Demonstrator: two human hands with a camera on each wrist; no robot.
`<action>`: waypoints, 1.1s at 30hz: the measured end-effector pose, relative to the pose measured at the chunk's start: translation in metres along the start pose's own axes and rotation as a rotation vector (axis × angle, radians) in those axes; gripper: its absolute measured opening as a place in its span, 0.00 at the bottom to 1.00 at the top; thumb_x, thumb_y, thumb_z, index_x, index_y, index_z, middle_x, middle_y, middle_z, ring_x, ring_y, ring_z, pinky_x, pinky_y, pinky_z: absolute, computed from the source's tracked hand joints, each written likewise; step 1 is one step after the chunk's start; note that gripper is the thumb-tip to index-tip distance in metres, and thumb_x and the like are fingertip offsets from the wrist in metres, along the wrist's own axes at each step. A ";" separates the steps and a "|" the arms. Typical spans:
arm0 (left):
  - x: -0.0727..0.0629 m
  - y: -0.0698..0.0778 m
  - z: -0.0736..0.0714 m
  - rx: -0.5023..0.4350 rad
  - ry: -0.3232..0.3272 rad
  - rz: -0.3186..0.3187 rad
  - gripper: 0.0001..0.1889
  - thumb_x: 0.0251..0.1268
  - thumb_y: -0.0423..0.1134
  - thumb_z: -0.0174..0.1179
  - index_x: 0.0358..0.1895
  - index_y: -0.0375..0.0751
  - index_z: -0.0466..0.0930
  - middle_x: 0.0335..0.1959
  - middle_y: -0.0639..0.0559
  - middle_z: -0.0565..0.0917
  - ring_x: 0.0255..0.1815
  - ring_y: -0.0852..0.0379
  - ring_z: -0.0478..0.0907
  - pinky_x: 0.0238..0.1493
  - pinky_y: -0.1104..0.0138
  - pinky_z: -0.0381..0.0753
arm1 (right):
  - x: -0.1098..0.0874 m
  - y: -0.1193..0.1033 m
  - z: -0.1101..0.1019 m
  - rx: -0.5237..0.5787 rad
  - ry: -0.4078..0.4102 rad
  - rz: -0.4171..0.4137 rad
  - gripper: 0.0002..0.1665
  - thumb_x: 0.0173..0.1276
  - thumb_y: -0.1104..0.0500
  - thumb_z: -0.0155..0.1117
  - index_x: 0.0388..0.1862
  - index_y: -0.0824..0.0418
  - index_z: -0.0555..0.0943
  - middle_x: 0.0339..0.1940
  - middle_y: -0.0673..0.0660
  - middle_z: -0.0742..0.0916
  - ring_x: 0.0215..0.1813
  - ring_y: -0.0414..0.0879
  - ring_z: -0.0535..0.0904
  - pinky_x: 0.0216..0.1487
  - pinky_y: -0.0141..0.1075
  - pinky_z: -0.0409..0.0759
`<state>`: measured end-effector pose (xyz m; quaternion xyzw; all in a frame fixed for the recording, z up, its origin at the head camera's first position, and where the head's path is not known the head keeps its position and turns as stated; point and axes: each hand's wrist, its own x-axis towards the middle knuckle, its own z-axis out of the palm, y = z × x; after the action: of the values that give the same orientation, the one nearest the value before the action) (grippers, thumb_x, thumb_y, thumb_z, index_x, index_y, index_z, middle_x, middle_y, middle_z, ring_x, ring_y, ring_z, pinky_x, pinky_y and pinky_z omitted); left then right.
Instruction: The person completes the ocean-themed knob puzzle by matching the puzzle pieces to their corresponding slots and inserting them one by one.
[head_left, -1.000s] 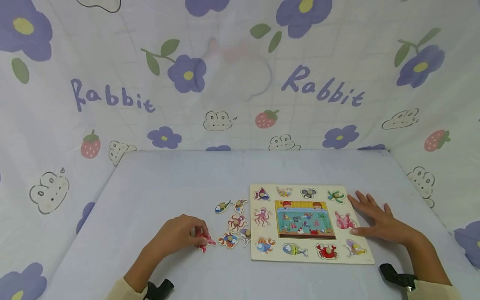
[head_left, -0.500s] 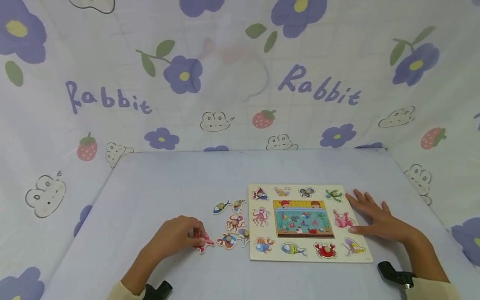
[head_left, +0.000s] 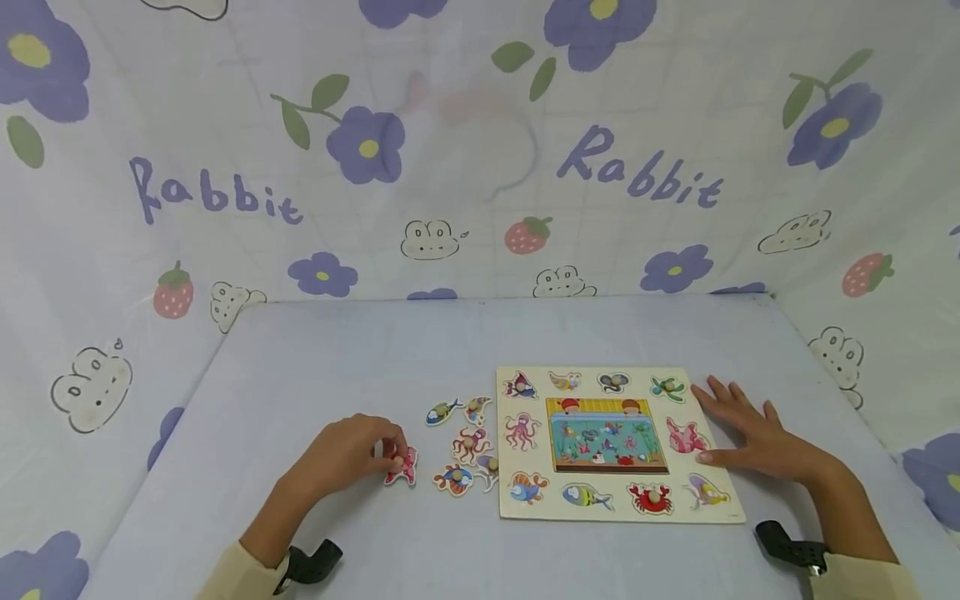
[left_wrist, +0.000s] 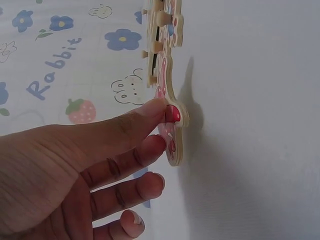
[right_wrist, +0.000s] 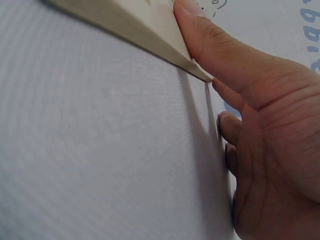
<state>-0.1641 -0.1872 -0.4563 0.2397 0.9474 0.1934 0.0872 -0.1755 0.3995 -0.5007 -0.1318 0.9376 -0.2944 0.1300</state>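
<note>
In the head view my left hand (head_left: 348, 454) pinches a pink knobbed puzzle piece (head_left: 406, 468) between thumb and forefinger, left of the other loose pieces. The left wrist view shows this piece (left_wrist: 172, 142) nearly edge-on, with a shadow beside it; the thumb hides its knob. A pale wooden puzzle board (head_left: 622, 510) with sea-animal pictures lies to the right. My right hand (head_left: 768, 446) rests at its right edge, fingers spread on the table and thumb on the board. Seen from the right wrist, the thumb (right_wrist: 220, 45) lies over the board's edge (right_wrist: 135, 40).
Several loose knobbed pieces lie left of the board, among them a blue-green fish (head_left: 442, 412), an octopus (head_left: 471, 446) and an orange-and-blue fish (head_left: 453, 479). A red crab (head_left: 650, 498) sits in the board. A patterned curtain (head_left: 450, 183) rises behind the white table (head_left: 360, 350).
My left hand has moved slightly up and away from the near edge with the pink puzzle piece, which has turned a little. The right hand and board stay in place.
</note>
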 end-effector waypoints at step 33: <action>0.006 -0.005 0.010 0.071 0.079 -0.127 0.10 0.57 0.51 0.75 0.31 0.57 0.82 0.21 0.64 0.74 0.24 0.62 0.69 0.25 0.67 0.68 | -0.002 -0.003 -0.003 0.026 -0.017 -0.017 0.62 0.60 0.44 0.74 0.84 0.54 0.48 0.83 0.70 0.42 0.79 0.72 0.24 0.65 0.71 0.15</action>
<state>-0.1687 -0.1853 -0.4674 0.1742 0.9697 0.1630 0.0532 -0.1742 0.3988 -0.4962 -0.1407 0.9314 -0.3065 0.1369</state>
